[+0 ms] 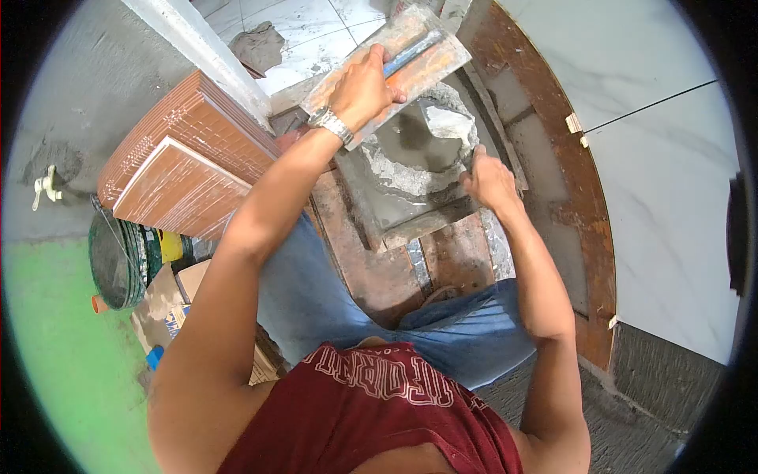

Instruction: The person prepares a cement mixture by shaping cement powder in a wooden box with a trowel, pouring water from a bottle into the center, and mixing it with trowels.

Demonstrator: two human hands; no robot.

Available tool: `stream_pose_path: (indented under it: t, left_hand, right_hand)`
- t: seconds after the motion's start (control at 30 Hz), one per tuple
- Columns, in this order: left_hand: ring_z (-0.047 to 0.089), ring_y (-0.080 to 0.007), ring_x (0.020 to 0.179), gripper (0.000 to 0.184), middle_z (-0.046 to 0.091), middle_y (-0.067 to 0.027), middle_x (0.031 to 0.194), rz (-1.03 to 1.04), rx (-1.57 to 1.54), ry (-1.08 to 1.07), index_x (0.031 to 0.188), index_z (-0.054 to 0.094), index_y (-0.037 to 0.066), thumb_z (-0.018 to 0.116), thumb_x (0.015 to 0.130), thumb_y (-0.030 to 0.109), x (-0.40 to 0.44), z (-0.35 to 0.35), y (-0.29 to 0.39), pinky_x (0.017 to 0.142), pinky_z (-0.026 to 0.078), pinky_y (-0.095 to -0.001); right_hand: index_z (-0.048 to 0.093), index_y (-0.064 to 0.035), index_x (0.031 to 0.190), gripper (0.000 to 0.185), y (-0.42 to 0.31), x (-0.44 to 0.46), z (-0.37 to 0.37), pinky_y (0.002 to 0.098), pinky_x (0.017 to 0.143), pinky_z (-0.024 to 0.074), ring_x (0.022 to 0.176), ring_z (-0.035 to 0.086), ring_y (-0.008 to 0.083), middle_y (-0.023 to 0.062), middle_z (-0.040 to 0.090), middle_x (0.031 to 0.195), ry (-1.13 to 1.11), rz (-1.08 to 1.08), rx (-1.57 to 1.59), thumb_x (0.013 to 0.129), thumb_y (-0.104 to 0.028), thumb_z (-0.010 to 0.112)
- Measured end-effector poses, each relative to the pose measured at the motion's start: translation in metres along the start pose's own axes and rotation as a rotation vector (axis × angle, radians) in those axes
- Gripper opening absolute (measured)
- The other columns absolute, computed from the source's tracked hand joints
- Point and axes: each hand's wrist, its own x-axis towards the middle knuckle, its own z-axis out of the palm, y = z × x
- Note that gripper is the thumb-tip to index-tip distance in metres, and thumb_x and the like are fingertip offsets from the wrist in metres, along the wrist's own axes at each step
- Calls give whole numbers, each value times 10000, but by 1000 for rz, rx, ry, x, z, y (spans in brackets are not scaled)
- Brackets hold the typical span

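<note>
My left hand (365,88) is closed around the blue handle of a plastering trowel (448,62), a wide flat plate with dried mortar and orange stains. This trowel is tilted above the far left part of a mortar box (395,235). My right hand (493,182) is closed at the box's right side, gripping a small trowel whose bright blade (450,124) rests at the edge of the grey mortar (410,183). Its handle is mostly hidden in my fingers. The mortar forms a ring around a wet, darker hollow.
Stacked brown tiles (189,130) lean at the left beside a white post (201,51). A dark bucket (117,257) and cardboard (162,304) stand behind my left arm. A tap (47,188) juts from the wall. Large pale tiles (655,158) cover the right side, edged by a brown board (580,182).
</note>
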Motion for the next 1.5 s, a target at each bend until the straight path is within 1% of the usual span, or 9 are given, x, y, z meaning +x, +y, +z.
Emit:
stream_pose_path:
  t: [0.3,0.5,0.73,0.97,1.07,1.1,1.2,1.23,1.5]
  left_hand:
    - [661,-394,1027,753,674,-241,1088,9,-58,-157,1211,506,20,912,639,294,-25,3,33,892,511,-452]
    - [667,-412,1011,785,684,-261,1048,102,-151,-63,1253,492,4,903,651,295,-20,20,12,879,520,-447]
    - [677,-420,989,759,688,-261,1047,0,-83,-52,1273,478,29,880,686,293,-3,21,-3,864,526,-476]
    - [644,-392,1098,743,661,-213,1199,-81,-38,-74,1268,475,41,879,698,297,4,31,-29,926,506,-475]
    - [645,-387,1100,737,657,-212,1211,-120,-83,-48,1265,479,41,880,702,297,2,12,-15,934,505,-462]
    - [645,-386,1100,742,654,-209,1210,-89,-85,11,1264,483,42,885,698,300,2,9,-12,934,508,-454]
    - [649,-388,1084,742,654,-204,1202,-59,-127,57,1252,490,40,892,683,296,0,2,-2,934,510,-448]
    - [655,-390,1064,734,660,-207,1176,-32,-141,86,1243,493,40,891,682,292,-2,2,1,918,514,-452]
    - [676,-426,923,652,691,-230,949,42,-143,26,1203,500,56,865,711,280,-25,15,24,776,517,-509]
  right_hand:
    - [574,31,1091,318,-24,12,-1,515,833,537,942,680,435,297,683,982,116,-105,-48,812,-113,622]
    - [611,19,1066,292,-23,3,-5,523,808,541,899,687,442,293,688,930,170,-142,-93,787,-62,603]
    - [633,0,1077,291,-32,-24,-25,503,790,553,874,700,423,265,699,901,141,-117,-167,791,-36,589]
    - [618,-16,1244,499,-9,-30,-54,471,956,498,1106,650,356,295,667,1105,53,-15,-137,799,-222,709]
    - [607,39,1229,515,44,5,-33,442,949,506,1071,676,324,280,688,1014,-24,-69,141,804,-238,696]
    - [648,45,1118,417,43,10,-32,408,691,568,699,679,256,147,677,773,-106,-53,318,827,-252,675]
    - [652,-13,1038,304,27,16,-20,354,477,516,503,569,187,67,599,663,-406,246,1282,904,-272,571]
    - [628,-41,1022,263,10,11,-22,300,380,447,438,507,151,49,557,624,-379,236,1325,940,-262,511]
    - [544,-76,926,151,-55,10,-2,316,412,485,464,538,155,35,567,637,-553,130,1694,898,-210,607]
